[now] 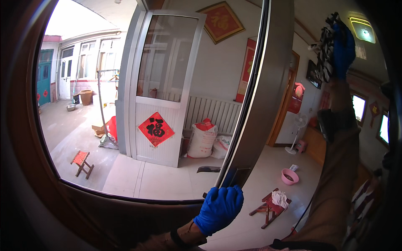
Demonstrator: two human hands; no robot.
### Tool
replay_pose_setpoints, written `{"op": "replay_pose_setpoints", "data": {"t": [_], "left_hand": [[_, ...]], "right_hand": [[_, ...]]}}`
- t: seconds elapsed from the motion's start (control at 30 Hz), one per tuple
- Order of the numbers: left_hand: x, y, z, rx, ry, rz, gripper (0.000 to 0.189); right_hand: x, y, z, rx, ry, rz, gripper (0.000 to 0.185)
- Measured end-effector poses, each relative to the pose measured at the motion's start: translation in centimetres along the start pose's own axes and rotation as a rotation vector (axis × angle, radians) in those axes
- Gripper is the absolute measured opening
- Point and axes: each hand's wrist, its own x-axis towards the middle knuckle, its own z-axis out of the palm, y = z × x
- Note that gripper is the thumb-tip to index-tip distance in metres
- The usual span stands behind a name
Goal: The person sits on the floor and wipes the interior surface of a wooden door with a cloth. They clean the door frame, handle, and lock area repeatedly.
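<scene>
My left hand (220,208), in a blue glove, is closed around the edge of a metal-framed glass door (256,94), just below its lock plate. A dark door handle (209,169) shows through the pane. My right hand (344,47), also blue-gloved, is raised high at the upper right and grips a black-and-white patterned cloth (325,55). The cloth hangs crumpled on the hand's left side, apart from the door frame. Dark bands are on both wrists.
Beyond the glass stand a white door (163,119), full woven sacks (202,139) and a folding stool (81,161). On the right floor are a wooden stool (270,208) with a white cloth, a pink basin (289,177) and a standing fan (298,125).
</scene>
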Motion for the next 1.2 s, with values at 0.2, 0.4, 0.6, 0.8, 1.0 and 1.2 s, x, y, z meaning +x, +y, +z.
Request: {"op": "replay_pose_setpoints", "data": {"t": [0.2,0.4,0.6,0.8,1.0,1.2], "left_hand": [[-0.1,-0.1,0.1,0.017,-0.019,-0.007,0.026],[0.2,-0.5,0.9,0.003,0.014,-0.054,0.027],[0.2,-0.3,1.2,0.017,0.002,-0.058,0.026],[0.5,-0.2,1.1,0.033,0.026,-0.098,0.026],[0.5,0.0,0.7,0.048,0.035,-0.093,0.023],[0.3,0.2,0.5,0.004,0.011,-0.077,0.021]], "right_hand": [[-3.9,-3.6,9.9,-0.003,-0.055,-0.33,0.018],[-14.8,-9.8,3.5,-0.005,-0.473,-0.448,0.055],[-16.7,-6.4,1.7,0.15,-0.871,-0.119,0.045],[-6.4,-3.7,7.2,-0.073,-0.396,-0.575,0.04],[-9.9,-6.6,6.6,-0.043,-0.455,-0.638,0.039],[-19.9,-14.4,0.2,0.21,-1.057,-0.888,0.044]]}}
